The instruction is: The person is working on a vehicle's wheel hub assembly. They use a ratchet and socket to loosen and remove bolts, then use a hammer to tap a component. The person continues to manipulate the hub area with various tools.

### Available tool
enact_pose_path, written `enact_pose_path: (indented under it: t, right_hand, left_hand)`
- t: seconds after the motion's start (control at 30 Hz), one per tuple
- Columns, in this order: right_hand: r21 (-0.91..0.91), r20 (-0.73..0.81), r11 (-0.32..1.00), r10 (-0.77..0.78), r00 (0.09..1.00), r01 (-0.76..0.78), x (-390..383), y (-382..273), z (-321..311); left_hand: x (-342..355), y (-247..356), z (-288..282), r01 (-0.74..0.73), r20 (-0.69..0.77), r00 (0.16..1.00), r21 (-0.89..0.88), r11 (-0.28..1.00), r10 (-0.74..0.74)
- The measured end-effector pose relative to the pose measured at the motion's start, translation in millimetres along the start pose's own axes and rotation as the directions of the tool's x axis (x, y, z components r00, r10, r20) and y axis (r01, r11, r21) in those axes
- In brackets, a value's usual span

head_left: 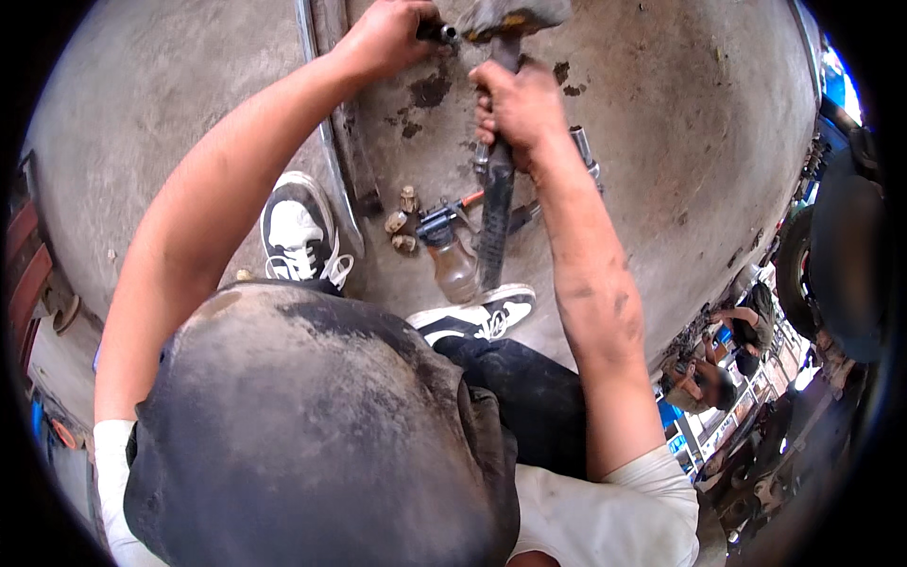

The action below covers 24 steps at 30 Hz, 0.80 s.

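My right hand (520,106) is wrapped round the dark handle of a hammer (494,222), its heavy head at the top edge of the view. The handle's end hangs down near my right shoe. My left hand (389,38) is closed on a dark, hollow-ended metal rod (439,34), just left of the hammer head. Most of the rod is hidden in the fingers. Below the hands, a tool with a black body and a cloudy bottle (452,269) lies on the concrete, partly behind the hammer handle. Small brass-coloured fittings (404,243) sit to its left.
A long metal bar (326,142) runs along the floor beside my left shoe (296,227). My right shoe (491,314) is close to the bottle. Dark stains mark the concrete. People (751,321), a tyre (795,269) and clutter are at the far right.
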State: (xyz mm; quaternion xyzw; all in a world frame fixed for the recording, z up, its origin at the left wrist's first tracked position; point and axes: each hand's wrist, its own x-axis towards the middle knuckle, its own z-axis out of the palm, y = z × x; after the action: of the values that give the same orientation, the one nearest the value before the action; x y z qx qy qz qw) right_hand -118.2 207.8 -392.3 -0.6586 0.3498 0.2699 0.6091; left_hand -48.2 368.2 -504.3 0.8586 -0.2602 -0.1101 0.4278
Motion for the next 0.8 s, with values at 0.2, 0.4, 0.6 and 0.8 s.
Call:
enact_pose_path:
  t: [0.2,0.4,0.6,0.8]
  right_hand:
    - [0.153,0.153,0.927,-0.365,0.918,0.344,-42,-53,-15]
    - [0.135,0.107,0.962,-0.250,0.962,0.235,-35,-37,-28]
    - [0.230,0.065,0.971,-0.079,0.995,0.062,-17,-1,-28]
    - [0.022,0.086,0.979,-0.205,0.975,0.204,6,21,-12]
  left_hand:
    - [2,3,-5,0.063,-0.013,0.998,-0.001,0.998,-0.063]
    - [1,-10,-9,0.165,-0.044,0.983,-0.205,0.965,-0.178]
    - [3,4,0,0.079,-0.123,0.990,0.036,0.996,-0.074]
    - [5,6,4,0.101,-0.093,0.991,0.088,0.991,-0.093]
